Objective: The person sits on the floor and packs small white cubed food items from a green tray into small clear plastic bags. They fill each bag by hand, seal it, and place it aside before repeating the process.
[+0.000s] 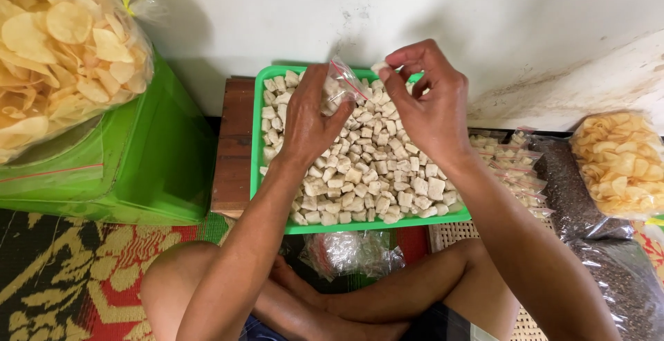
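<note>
Small clear plastic bag [340,86] with a thin red strip near its mouth sits pinched in the left hand [306,121], fingers pressed together around its crumpled body above the far end of the green tray [257,149]. It looks feather-light, limp and slippery, so a hold near the mouth, where the film bunches, would likely serve best; gripped lower down it would probably fold shut. The right hand [427,103] pinches one pale cube [380,67] between thumb and fingertips, just beside the bag's opening. That piece seems dry, light and somewhat crumbly, best taken by its flat sides with a gentle squeeze. Beneath both hands the tray is heaped with many such cubes [366,168], resting on a low wooden surface [231,149]. To the right lie filled small packets [515,168], a bag of dark grains [575,196] and a bag of yellow chips [622,164]. To the left, a large bag of chips [66,50] rests on a green tub [138,168]. More empty bags [353,252] lie near the crossed legs, and nothing blocks the hands.
</note>
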